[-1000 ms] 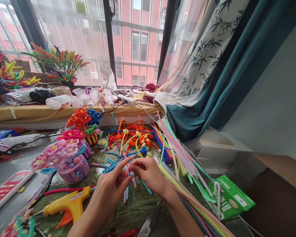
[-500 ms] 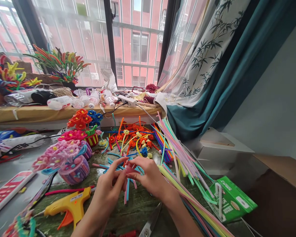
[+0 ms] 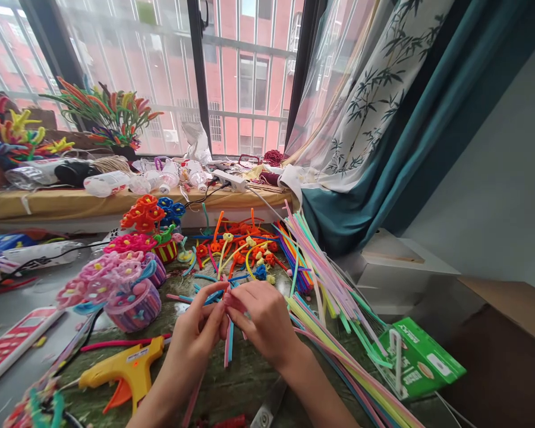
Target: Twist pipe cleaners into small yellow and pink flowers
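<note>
Both my hands are close together over a green-patterned table top. My left hand (image 3: 195,329) and my right hand (image 3: 263,318) pinch a small bunch of pink and blue pipe cleaners (image 3: 228,348), whose ends hang down between my wrists. Their gathered middle is mostly hidden by my fingers. A yellow hot glue gun (image 3: 127,370) lies left of my left wrist. The steel blades of a pair of scissors (image 3: 268,405) lie below my right wrist. A long bundle of pastel pipe cleaners (image 3: 334,297) fans out to the right of my right hand.
Finished pipe-cleaner flowers in small pots (image 3: 134,291) stand to the left, with orange and yellow pieces (image 3: 236,252) ahead. A green box (image 3: 421,362) sits at the right. Bottles and a power strip (image 3: 229,181) crowd the window sill.
My hands have drawn closer together, and my right fingers now cover the pink coil that showed between them. The blue pipe cleaners have gathered in closer under my fingers.
</note>
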`<move>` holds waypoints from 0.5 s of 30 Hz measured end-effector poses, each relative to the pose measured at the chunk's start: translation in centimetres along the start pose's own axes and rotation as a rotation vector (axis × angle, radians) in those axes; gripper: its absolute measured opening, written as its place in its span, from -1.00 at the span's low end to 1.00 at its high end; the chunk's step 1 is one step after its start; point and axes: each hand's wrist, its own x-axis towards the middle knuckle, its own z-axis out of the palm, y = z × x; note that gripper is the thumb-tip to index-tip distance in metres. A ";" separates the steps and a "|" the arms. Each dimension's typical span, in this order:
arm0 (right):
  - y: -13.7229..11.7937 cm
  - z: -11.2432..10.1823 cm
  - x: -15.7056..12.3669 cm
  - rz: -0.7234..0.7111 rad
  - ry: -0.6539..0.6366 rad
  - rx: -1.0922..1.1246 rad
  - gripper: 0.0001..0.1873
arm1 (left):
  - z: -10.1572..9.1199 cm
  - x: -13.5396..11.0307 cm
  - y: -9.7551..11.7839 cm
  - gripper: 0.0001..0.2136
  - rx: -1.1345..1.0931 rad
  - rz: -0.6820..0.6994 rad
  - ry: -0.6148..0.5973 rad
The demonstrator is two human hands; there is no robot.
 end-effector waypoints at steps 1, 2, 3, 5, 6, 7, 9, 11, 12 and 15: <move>0.0 0.0 0.0 -0.011 0.003 -0.011 -0.85 | 0.0 0.0 0.0 -0.61 -0.005 -0.007 -0.004; 0.0 0.0 0.0 -0.019 0.008 -0.020 -0.85 | 0.0 0.0 0.1 -0.61 -0.009 -0.011 -0.007; 0.1 -0.1 0.0 -0.029 0.008 -0.029 -0.85 | 0.0 0.0 0.1 -0.61 -0.010 -0.011 -0.006; 0.2 -0.1 -0.1 -0.049 0.001 -0.048 -0.83 | 0.1 0.0 0.1 -0.60 -0.008 -0.005 0.004; 0.2 -0.1 -0.1 -0.057 -0.003 -0.058 -0.82 | 0.1 0.0 0.2 -0.59 -0.005 0.000 0.010; 0.3 -0.1 -0.1 -0.064 -0.008 -0.066 -0.80 | 0.1 0.0 0.2 -0.59 -0.001 0.005 0.015; 0.4 -0.1 -0.1 -0.073 -0.006 -0.072 -0.76 | 0.2 0.0 0.1 -0.58 0.005 0.022 0.021; 0.4 0.0 -0.1 -0.072 0.008 -0.057 -0.74 | 0.2 0.0 0.1 -0.57 0.007 0.041 0.024; 0.4 0.0 -0.1 -0.066 0.019 -0.040 -0.74 | 0.2 0.0 0.1 -0.57 0.007 0.049 0.025; 0.4 -0.1 -0.1 -0.032 0.057 0.030 -0.74 | 0.2 0.0 0.1 -0.60 0.017 0.052 0.012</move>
